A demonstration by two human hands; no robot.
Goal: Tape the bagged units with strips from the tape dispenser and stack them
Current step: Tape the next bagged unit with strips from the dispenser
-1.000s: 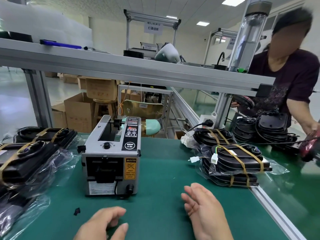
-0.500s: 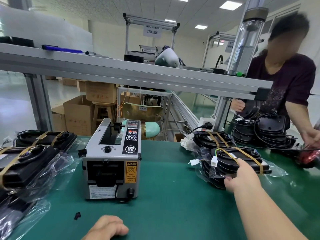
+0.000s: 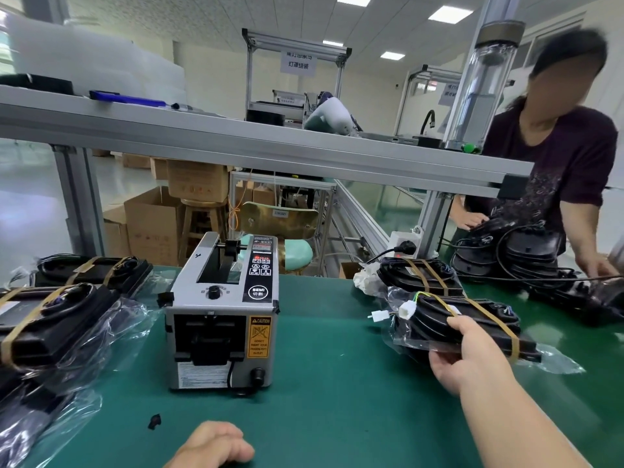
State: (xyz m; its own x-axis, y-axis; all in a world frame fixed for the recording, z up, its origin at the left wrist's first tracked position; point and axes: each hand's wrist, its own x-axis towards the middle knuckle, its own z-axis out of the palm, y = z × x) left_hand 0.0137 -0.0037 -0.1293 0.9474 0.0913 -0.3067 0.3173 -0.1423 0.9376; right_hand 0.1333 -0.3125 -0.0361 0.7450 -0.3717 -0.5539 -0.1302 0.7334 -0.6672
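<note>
- While your right hand (image 3: 467, 358) pinches a unit (image 3: 479, 314), you're likely fetching; left hand (image 3: 212, 445) rests loosely curled, empty.
- Next: bring it to the dispenser (image 3: 223, 319).

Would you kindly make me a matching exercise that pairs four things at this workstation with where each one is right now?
Things:
1. tape dispenser
2. right hand
3. left hand
4. clear bottle

Places:
A. standing on the upper shelf
B. gripping the top bagged unit on the right
C. resting on the green mat, nearest the camera
D. standing at the middle of the mat

Pairs: 1-D, 2-B, 3-C, 4-A
</note>
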